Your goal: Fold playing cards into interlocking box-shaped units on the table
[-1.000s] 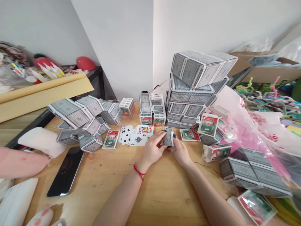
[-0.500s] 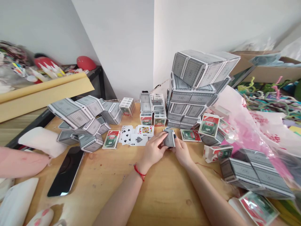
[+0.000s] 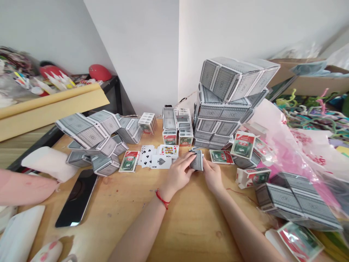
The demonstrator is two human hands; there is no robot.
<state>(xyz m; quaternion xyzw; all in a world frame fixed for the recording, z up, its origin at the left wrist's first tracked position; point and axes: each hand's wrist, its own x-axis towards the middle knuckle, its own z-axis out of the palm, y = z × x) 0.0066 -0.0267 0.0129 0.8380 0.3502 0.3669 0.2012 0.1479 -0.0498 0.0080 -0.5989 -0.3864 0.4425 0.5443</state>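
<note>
Between my two hands, above the wooden table [image 3: 180, 225], is a small piece of grey-backed playing cards [image 3: 199, 162]; whether it is folded or joined cannot be made out. My left hand [image 3: 180, 173], below a red string bracelet [image 3: 162, 199], has its fingers closed over the piece's left side. The fingers of my right hand [image 3: 213, 175] pinch its right edge, with the fingertips partly hidden. Left of my hands lie loose face-up cards [image 3: 161, 161], an ace of spades and a king among them. A red and green card box [image 3: 221, 157] lies just beyond my right hand.
A tall stack of card-built blocks [image 3: 222, 105] rises behind my right hand. More card-built shapes [image 3: 89, 131] stand at left, near a black phone [image 3: 76, 198]. Card boxes [image 3: 129, 161] and a large card-built block [image 3: 297, 200] flank the work area, beside pink plastic wrapping [image 3: 289, 145].
My right hand has shifted slightly to the right, with its fingers drawn back to the edge of the card piece. My left hand stays nearly in place.
</note>
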